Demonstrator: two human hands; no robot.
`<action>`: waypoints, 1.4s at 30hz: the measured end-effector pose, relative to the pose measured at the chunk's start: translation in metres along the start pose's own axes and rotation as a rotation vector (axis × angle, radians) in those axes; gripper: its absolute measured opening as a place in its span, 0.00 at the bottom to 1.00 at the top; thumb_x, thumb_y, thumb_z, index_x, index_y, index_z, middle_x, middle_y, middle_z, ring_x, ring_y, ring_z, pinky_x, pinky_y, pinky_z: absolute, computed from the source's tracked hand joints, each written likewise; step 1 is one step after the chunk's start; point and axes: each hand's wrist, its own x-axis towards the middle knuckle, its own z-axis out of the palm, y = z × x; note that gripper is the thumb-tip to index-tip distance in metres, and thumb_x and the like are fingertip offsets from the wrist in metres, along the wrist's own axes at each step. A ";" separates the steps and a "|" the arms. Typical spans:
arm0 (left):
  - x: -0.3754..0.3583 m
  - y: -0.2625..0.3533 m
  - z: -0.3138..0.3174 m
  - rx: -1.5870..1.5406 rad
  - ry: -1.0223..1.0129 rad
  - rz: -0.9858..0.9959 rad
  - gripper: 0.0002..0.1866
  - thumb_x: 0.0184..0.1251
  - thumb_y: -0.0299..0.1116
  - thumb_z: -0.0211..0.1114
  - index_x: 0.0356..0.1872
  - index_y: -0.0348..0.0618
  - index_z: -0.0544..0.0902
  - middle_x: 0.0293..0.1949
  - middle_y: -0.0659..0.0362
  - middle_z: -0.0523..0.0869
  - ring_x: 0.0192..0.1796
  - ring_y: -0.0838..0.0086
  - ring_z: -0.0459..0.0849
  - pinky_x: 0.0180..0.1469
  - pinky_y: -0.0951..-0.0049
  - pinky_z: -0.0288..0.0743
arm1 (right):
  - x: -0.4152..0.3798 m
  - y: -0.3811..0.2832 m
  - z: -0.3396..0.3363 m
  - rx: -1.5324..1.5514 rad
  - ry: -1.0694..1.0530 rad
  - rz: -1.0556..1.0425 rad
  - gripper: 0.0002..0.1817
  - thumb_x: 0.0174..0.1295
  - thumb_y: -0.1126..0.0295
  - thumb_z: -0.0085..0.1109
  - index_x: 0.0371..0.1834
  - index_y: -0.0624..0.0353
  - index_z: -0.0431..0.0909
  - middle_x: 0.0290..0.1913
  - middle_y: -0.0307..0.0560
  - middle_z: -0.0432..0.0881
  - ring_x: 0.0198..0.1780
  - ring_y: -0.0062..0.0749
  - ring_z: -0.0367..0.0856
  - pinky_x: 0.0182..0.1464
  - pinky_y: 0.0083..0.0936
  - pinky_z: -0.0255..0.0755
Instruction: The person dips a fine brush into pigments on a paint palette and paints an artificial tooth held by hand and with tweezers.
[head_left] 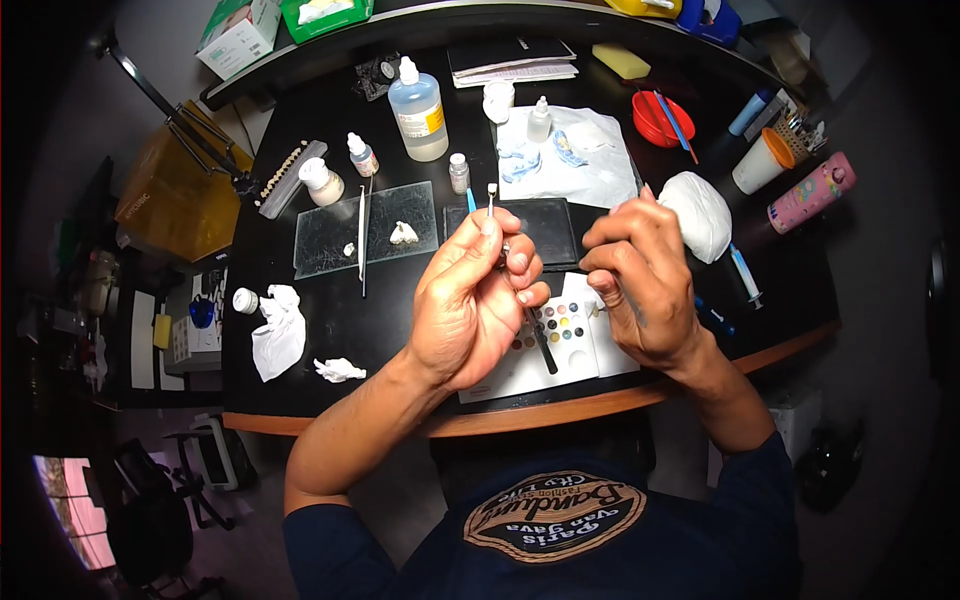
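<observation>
My left hand (465,310) is closed around a slim instrument with a dark handle (546,352). A small whitish piece (492,188) shows at its upper end, above my thumb; it is too small to name. A blue stick (471,200) shows just behind the same fingers. My right hand (645,285) hovers to the right with its fingers loosely bent and apart; I see nothing in it. Beneath both hands lies a white palette sheet (500,385) with several round colour spots. A black flat case (555,225) lies behind the hands.
A glass slab (315,235) bears white bits and thin tools. Behind stand a large liquid bottle (418,115) and small bottles. Paper towel (610,170), a red bowl (655,120), a white bundle (697,215), a syringe (743,272) and a pink bottle (812,192) are right. Crumpled tissue (278,335) lies left.
</observation>
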 end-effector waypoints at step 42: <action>-0.007 0.001 0.006 0.334 -0.174 0.064 0.15 0.86 0.41 0.50 0.53 0.41 0.79 0.28 0.61 0.74 0.34 0.76 0.69 0.35 0.73 0.64 | -0.014 -0.002 -0.009 0.071 0.220 -0.039 0.24 0.49 0.60 0.82 0.53 0.47 0.93 0.43 0.35 0.83 0.55 0.40 0.76 0.77 0.63 0.65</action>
